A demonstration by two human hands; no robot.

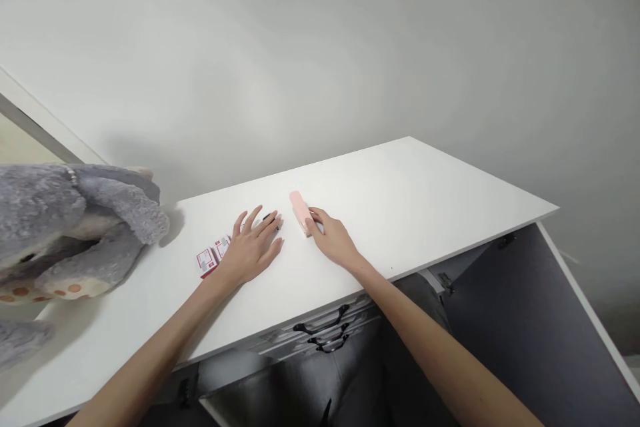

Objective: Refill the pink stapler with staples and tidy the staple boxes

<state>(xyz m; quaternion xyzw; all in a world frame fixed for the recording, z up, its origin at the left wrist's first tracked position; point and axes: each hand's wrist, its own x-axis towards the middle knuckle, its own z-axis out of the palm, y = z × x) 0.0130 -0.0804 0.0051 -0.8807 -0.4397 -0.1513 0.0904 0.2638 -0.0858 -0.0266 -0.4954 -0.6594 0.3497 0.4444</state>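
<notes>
A pink stapler (301, 210) lies on the white tabletop (380, 207), its far end pointing toward the wall. My right hand (331, 233) grips its near end, thumb on top and fingers round the right side. To the left, my left hand (254, 250) rests palm down with its fingers spread. Under and beside its fingertips is a small black object (270, 217), mostly covered, whose kind I cannot make out. Two small red and white boxes, one nearer (205, 261) and one farther (222, 246), sit just left of that hand, the farther one partly hidden by it.
A large grey plush toy (115, 213) occupies the table's left end. Behind runs a plain wall (320, 67). Below the front edge are drawers with black handles (323, 328) and an open cabinet door (555, 320) on the right.
</notes>
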